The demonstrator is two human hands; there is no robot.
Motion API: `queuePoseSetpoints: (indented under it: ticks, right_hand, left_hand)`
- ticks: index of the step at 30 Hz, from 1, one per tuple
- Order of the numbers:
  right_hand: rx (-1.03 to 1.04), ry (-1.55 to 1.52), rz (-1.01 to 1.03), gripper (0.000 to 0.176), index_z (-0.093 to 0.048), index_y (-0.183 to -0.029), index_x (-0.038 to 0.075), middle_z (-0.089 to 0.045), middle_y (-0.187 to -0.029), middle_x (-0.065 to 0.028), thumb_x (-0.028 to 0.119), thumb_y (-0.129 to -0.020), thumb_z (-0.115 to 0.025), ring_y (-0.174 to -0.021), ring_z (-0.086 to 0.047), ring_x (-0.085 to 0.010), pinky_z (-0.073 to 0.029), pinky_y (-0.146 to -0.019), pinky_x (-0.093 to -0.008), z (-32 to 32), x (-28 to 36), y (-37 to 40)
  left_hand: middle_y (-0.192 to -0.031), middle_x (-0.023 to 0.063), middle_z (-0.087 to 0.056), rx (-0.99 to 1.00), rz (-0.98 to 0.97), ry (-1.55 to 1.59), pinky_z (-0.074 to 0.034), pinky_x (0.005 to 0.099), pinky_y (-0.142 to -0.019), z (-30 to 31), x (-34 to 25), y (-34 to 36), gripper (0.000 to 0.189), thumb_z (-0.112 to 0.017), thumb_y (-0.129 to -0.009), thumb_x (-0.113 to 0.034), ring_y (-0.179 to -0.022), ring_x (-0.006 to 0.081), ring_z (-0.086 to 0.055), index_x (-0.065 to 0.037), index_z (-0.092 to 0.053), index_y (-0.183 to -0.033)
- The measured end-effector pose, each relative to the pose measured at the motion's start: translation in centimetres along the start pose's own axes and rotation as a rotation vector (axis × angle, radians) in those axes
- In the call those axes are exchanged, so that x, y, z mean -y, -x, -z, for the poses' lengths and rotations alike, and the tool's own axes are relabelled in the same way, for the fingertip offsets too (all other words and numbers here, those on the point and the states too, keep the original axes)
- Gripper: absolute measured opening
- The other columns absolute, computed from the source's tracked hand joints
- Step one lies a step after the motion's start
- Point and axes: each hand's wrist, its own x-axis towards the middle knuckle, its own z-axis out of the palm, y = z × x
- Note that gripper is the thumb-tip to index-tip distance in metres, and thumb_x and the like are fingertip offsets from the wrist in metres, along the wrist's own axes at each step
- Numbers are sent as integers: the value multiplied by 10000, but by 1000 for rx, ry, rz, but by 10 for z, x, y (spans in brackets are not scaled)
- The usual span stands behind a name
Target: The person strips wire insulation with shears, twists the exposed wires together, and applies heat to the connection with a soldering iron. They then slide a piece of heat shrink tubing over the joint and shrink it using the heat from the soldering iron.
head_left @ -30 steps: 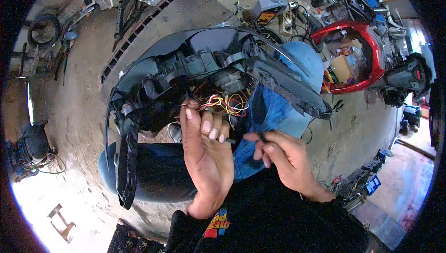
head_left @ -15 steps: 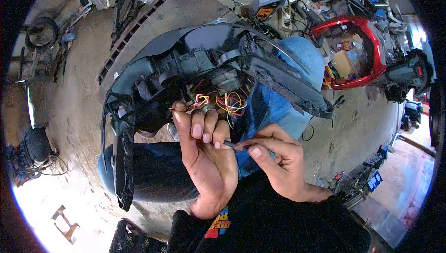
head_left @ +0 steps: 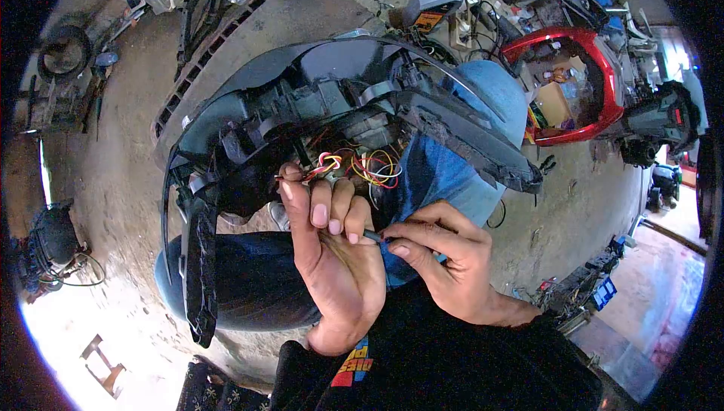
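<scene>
My left hand (head_left: 335, 253) is turned palm up, its fingers curled in. A thin dark grey piece (head_left: 371, 235), like a short tube or cable, sticks out between its curled fingers and palm. The thumb and forefinger tips meet beside red, yellow and white wires (head_left: 329, 161); a thin wire end seems to lie between them. With thumb and forefinger, my right hand (head_left: 449, 260) pinches at the grey piece's outer end. Over my lap rests a black plastic vehicle fairing (head_left: 317, 60), and more loose wires (head_left: 377, 168) loop out of its underside.
A red curved body panel (head_left: 612, 83) lies on the floor at the right, around a cardboard box. Behind the fairing stand a grey oil bottle (head_left: 434, 5) and a large flat panel (head_left: 302, 11). Tools and parts (head_left: 581, 283) lie at the lower right.
My right thumb and forefinger have closed in a little on the end of the grey piece. The left hand and the fairing stay nearly where they were.
</scene>
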Motion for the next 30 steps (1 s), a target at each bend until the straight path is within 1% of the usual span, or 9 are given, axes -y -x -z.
queuePoseSetpoints:
  ticks: [6,12,15,21,28,30]
  right_hand:
    - [31,13,11,199,-765,-1025,17,-661,-900,-124,64,-833,-789,-753,-666,-226,-526,-649,-325,3,3,-4]
    - [11,0,37,183,-757,-1017,-2,-664,-898,-127,61,-846,-779,-740,-665,-227,-521,-635,-325,0,-1,-4]
    - [18,-18,-4,174,-755,-1020,-3,-667,-886,-125,61,-859,-771,-738,-660,-223,-517,-622,-325,1,1,-4]
    - [-63,-53,-9,163,-757,-1023,6,-672,-871,-126,55,-867,-762,-732,-646,-205,-510,-617,-307,-7,-1,0]
    - [-153,2,34,202,-764,-1027,-1,-681,-898,-124,13,-826,-783,-740,-651,-199,-516,-636,-295,-15,-4,4]
    - [-179,13,55,213,-765,-1027,-4,-684,-901,-125,-2,-815,-788,-749,-656,-195,-517,-640,-291,-18,-7,5]
  left_hand:
    - [-755,-56,-395,-27,-5,-31,-330,210,-570,-2,1,1,202,-459,-1096,-297,-673,67,-342,-152,-531,-1217]
    - [-759,-55,-392,-30,-7,-12,-328,212,-571,-1,2,2,204,-467,-1094,-293,-675,68,-337,-148,-531,-1221]
    - [-762,-54,-387,-35,-3,-15,-326,212,-573,-2,1,2,204,-472,-1093,-284,-681,70,-334,-144,-534,-1228]
    - [-766,-51,-379,-25,4,18,-322,215,-582,0,1,1,209,-480,-1090,-272,-691,74,-329,-143,-540,-1244]
    - [-770,-48,-385,-25,-12,19,-330,218,-596,-1,4,2,228,-475,-1092,-273,-695,78,-330,-140,-538,-1265]
    - [-793,-22,-358,-5,-24,106,-295,249,-596,0,6,4,228,-468,-1086,-189,-704,101,-306,-88,-536,-1279]
